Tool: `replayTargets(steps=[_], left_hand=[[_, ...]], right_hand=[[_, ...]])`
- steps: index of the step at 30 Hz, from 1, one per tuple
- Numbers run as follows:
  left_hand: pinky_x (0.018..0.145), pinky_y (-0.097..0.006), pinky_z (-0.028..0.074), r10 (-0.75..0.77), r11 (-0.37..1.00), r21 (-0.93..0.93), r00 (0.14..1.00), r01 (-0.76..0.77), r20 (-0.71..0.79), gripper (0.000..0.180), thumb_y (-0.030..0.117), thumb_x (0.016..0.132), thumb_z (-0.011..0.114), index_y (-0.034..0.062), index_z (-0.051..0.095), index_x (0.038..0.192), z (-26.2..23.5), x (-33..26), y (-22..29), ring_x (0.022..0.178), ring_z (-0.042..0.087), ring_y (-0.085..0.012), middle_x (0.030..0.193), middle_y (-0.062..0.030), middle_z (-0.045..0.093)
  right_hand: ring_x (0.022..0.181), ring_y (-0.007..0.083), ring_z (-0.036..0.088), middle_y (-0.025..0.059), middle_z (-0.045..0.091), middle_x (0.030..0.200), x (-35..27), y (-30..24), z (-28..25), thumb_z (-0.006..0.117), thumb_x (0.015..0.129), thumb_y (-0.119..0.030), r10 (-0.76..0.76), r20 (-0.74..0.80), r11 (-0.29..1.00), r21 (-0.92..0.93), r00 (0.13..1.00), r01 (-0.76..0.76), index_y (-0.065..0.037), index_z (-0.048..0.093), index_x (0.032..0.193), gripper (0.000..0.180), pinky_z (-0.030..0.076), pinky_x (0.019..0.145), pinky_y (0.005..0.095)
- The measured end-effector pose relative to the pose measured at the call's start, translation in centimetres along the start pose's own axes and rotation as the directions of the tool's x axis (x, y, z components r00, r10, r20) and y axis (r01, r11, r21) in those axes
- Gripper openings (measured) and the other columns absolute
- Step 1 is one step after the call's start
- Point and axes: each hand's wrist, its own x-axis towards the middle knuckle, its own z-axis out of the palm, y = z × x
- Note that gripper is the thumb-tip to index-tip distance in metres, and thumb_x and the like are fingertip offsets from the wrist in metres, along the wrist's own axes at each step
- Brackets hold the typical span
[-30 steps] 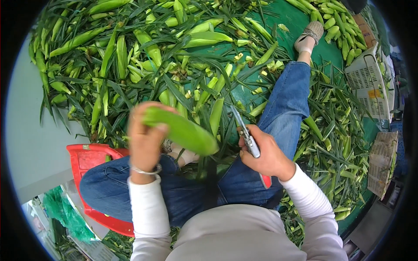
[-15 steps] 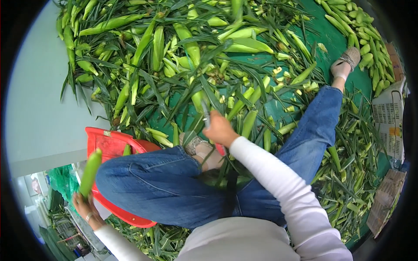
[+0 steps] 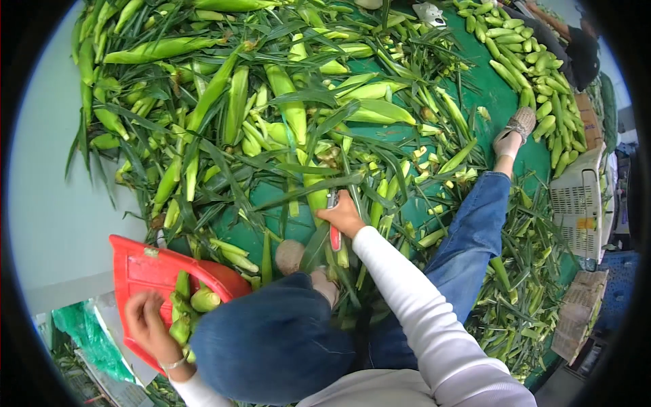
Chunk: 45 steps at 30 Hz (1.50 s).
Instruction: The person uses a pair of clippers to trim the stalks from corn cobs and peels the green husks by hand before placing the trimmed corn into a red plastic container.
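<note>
Corn cob [image 3: 319, 197], green in its husk, lying lengthwise at the near edge of the heap, directly ahead of the person's knees; right hand [image 3: 344, 216] laid on its near end, fingers curled about a knife [image 3: 333, 220] with a red handle, the blade pointing up along the cob; whether the fingers also grip the cob cannot be told; left hand [image 3: 146, 324] low at the left, at the near rim of a red crate [image 3: 139, 268], fingers spread loosely over the trimmed cobs [image 3: 193, 302] lying in the crate, touching them, a firm grip not evident; both arms in white sleeves, legs in blue jeans, the right leg stretched out to a sandalled foot [image 3: 519, 125]; heap of unhusked corn [image 3: 230, 115] with long leaves filling the upper left and centre, resting on a green sheet [image 3: 488, 88]; row of husked pale-green cobs [image 3: 525, 57] at upper right; white plastic basket [image 3: 576, 203] at the right edge; scattered leaves and husk scraps [image 3: 522, 305] beside the right leg.
</note>
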Motion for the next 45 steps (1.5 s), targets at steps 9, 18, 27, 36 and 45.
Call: replayTargets(steps=[9, 18, 27, 36, 45], left_hand=[[0.091, -0.031, 0.045, -0.005, 0.874, -0.16, 0.338, 0.459, 0.941, 0.054, 0.009, 0.083, 0.069, 0.0007, 0.043, 0.13, 32.3, 3.3, -1.0, 0.107, 0.056, -0.0178, 0.118, -0.0094, 0.058], [0.077, -0.028, 0.049, -0.092, 0.959, -0.057, 0.495, 0.278, 0.864, 0.04, 0.001, 0.071, 0.064, -0.0019, 0.059, 0.11, 31.1, 2.9, -4.4, 0.086, 0.06, -0.0149, 0.098, -0.0067, 0.065], [0.098, -0.04, 0.04, -0.059, 0.991, -0.01, 0.496, 0.135, 0.866, 0.049, 0.031, 0.09, 0.055, 0.0034, 0.05, 0.13, 20.3, 2.1, -2.7, 0.115, 0.051, -0.0295, 0.128, -0.0178, 0.054], [0.099, -0.039, 0.039, 0.094, 0.992, -0.122, 0.519, 0.021, 0.849, 0.052, 0.03, 0.089, 0.055, 0.0013, 0.048, 0.132, 18.1, -0.3, -2.1, 0.117, 0.05, -0.0297, 0.129, -0.019, 0.053], [0.101, -0.039, 0.038, 0.085, 0.996, -0.085, 0.557, -0.027, 0.826, 0.055, 0.029, 0.089, 0.056, -0.0008, 0.045, 0.133, 16.0, 0.2, -1.9, 0.118, 0.049, -0.0299, 0.13, -0.0203, 0.052]], right_hand=[[0.1, 0.017, 0.058, 0.0072, 0.059, 0.112, -3.1, -7.5, -7.3, 0.069, 0.078, -0.003, -0.059, 0.161, 0.502, 0.858, 0.985, -0.11, -0.002, 0.042, 0.127, 0.056, 0.047, 0.089, 0.032], [0.08, 0.0226, 0.054, 0.0153, 0.056, 0.087, -4.1, -6.6, -7.7, 0.08, 0.069, -0.032, -0.013, -0.087, 0.996, 0.087, 0.996, 0.02, 0.001, 0.045, 0.11, 0.063, 0.047, 0.073, 0.0352], [0.099, 0.0382, 0.057, 0.0288, 0.056, 0.106, -15.5, -0.9, -11.8, 0.069, 0.073, -0.049, 0.16, -0.19, 0.968, -0.159, 0.969, -0.192, 0.006, 0.051, 0.112, 0.07, 0.045, 0.088, 0.0415], [0.083, 0.0207, 0.055, 0.0118, 0.059, 0.088, -19.4, 1.0, -12.1, 0.061, 0.083, -0.022, -0.209, -0.387, 0.964, 0.074, 0.898, 0.256, -0.003, 0.051, 0.107, 0.032, 0.046, 0.074, 0.0357], [0.055, 0.0123, 0.051, 0.0035, 0.054, 0.066, -20.4, -1.0, -13.8, 0.066, 0.079, -0.023, -0.165, -0.151, 0.894, 0.394, 0.975, 0.213, -0.005, 0.049, 0.091, 0.028, 0.042, 0.05, 0.0287]])
